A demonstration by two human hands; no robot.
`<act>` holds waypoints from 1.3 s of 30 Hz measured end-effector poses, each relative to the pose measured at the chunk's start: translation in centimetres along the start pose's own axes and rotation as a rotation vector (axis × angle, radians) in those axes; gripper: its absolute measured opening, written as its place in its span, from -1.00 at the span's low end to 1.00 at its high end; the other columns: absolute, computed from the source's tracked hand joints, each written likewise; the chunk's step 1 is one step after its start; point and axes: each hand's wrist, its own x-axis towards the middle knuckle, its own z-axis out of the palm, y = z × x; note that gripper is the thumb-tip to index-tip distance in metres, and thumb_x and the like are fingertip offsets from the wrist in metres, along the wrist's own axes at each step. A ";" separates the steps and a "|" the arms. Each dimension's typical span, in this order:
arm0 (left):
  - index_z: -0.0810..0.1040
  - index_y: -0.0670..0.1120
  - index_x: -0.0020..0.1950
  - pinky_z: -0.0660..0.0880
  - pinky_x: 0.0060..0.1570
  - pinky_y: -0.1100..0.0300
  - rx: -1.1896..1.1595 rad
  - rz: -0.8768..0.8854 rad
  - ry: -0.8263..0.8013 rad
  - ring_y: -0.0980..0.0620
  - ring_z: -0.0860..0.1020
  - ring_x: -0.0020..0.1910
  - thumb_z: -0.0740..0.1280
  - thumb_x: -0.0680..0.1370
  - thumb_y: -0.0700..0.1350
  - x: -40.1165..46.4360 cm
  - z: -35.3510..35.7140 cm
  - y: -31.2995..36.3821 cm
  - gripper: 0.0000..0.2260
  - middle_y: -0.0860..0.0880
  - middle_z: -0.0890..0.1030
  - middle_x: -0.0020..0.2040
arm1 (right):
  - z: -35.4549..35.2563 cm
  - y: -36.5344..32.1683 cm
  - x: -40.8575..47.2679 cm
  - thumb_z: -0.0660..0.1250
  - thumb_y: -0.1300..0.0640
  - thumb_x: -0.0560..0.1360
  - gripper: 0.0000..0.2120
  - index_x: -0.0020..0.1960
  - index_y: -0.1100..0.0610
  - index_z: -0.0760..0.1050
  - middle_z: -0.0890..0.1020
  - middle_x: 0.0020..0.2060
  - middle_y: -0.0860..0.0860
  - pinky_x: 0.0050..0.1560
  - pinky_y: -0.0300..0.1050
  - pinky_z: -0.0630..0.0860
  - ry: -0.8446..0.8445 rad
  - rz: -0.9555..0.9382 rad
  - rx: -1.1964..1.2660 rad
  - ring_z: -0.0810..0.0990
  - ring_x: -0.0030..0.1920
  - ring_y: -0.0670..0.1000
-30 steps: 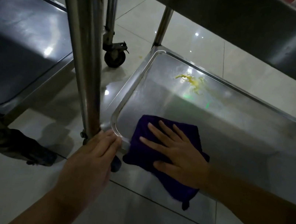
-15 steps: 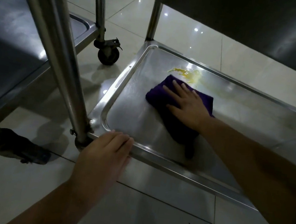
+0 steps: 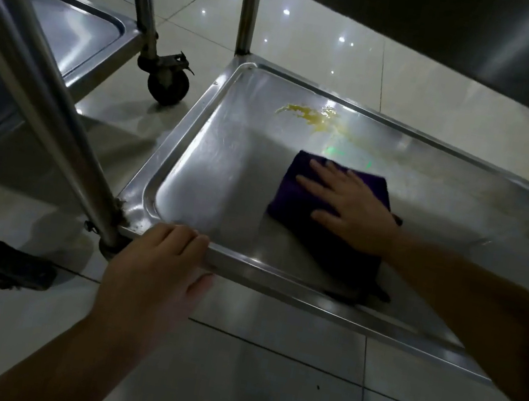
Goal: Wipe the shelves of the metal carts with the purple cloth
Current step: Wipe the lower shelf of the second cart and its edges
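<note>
While left hand [image 3: 156, 263] clasps shelf [image 3: 212, 171] rim, right hand [image 3: 355, 211] flat, released grip, pressing purple cloth [image 3: 294, 201]

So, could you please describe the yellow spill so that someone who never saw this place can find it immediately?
Start at the bottom shelf of the nearer metal cart, where the right hand presses the purple cloth. Look past the cloth toward the far rim, near the far left corner. The yellow spill is there, the only coloured, wet-looking patch on the bare steel.

Purple cloth [image 3: 306, 189]; yellowish, perhaps, smear [image 3: 307, 117].
</note>
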 end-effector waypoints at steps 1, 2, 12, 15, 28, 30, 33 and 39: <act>0.63 -0.14 -0.06 0.48 -0.16 0.08 0.016 0.006 -0.016 -0.08 0.56 -0.15 0.54 0.27 -0.04 0.1 -0.2 0.2 -0.69 -0.03 0.60 -0.16 | -0.5 1.5 1.0 -0.12 -0.35 0.45 -0.35 0.48 -0.19 -0.15 -0.09 0.54 -0.12 0.48 0.01 -0.17 0.001 0.059 -0.010 -0.12 0.54 -0.02; 0.64 -0.15 -0.04 0.48 -0.13 0.08 0.033 0.027 -0.020 -0.09 0.57 -0.14 0.55 0.26 -0.02 0.1 -0.2 0.4 -0.64 -0.05 0.61 -0.14 | -1.0 2.7 1.8 -0.11 -0.36 0.46 -0.36 0.48 -0.21 -0.15 -0.06 0.56 -0.09 0.49 0.04 -0.16 0.003 0.123 -0.007 -0.10 0.55 0.01; 0.64 -0.10 -0.12 0.54 -0.37 0.13 -0.090 0.298 -0.097 -0.06 0.60 -0.21 0.59 0.20 -0.14 1.7 1.3 2.9 -0.70 0.00 0.62 -0.17 | 0.3 -0.4 -5.0 -0.24 -0.40 0.37 -0.35 0.40 -0.34 -0.37 -0.28 0.51 -0.12 0.51 0.05 -0.26 -0.060 0.147 -0.012 -0.30 0.52 -0.03; 0.65 -0.10 -0.13 0.50 -0.38 0.18 -0.094 0.288 -0.070 -0.03 0.59 -0.17 0.55 0.16 -0.27 1.9 1.3 3.7 -0.69 0.00 0.62 -0.15 | 1.8 -2.6 -11.4 -0.12 -0.31 0.48 -0.42 0.39 -0.48 -0.35 -0.30 0.49 -0.25 0.43 -0.13 -0.45 -0.065 -0.009 0.087 -0.38 0.50 -0.12; 0.61 -0.02 -0.26 0.40 -0.55 0.25 -0.036 0.306 -0.219 0.04 0.55 -0.36 0.52 0.22 -0.05 3.1 2.4 8.3 -0.83 0.06 0.54 -0.32 | -0.3 8.2 -5.6 -0.04 -0.32 0.48 -0.38 0.50 -0.22 -0.02 0.00 0.55 -0.11 0.53 0.09 -0.08 0.031 0.122 0.074 -0.02 0.55 0.00; 0.61 -0.04 -0.27 0.42 -0.56 0.23 -0.035 0.282 -0.229 0.01 0.55 -0.38 0.57 0.17 -0.07 3.1 2.3 8.6 -0.77 0.04 0.54 -0.33 | -0.6 10.2 -4.4 0.03 -0.31 0.54 -0.41 0.52 -0.21 0.00 0.01 0.57 -0.06 0.52 0.14 -0.08 0.065 0.261 0.074 -0.01 0.56 0.04; 0.60 -0.05 -0.25 0.45 -0.53 0.20 -0.021 0.260 -0.240 -0.02 0.56 -0.36 0.58 0.18 -0.08 3.1 1.9 8.7 -0.76 0.03 0.54 -0.32 | -0.5 10.1 -3.9 0.06 -0.19 0.61 -0.44 0.56 -0.16 -0.03 -0.05 0.58 -0.01 0.51 0.19 -0.12 0.027 0.353 0.011 -0.08 0.56 0.08; 0.56 -0.03 -0.35 0.46 -0.53 0.19 0.027 0.284 -0.328 -0.03 0.55 -0.38 0.60 0.16 -0.09 3.8 1.4 8.8 -0.77 0.03 0.52 -0.35 | 0.7 4.0 -11.4 -0.24 -0.49 0.42 -0.35 0.44 -0.33 -0.31 -0.27 0.51 -0.11 0.51 0.07 -0.28 -0.076 0.187 0.018 -0.26 0.54 -0.02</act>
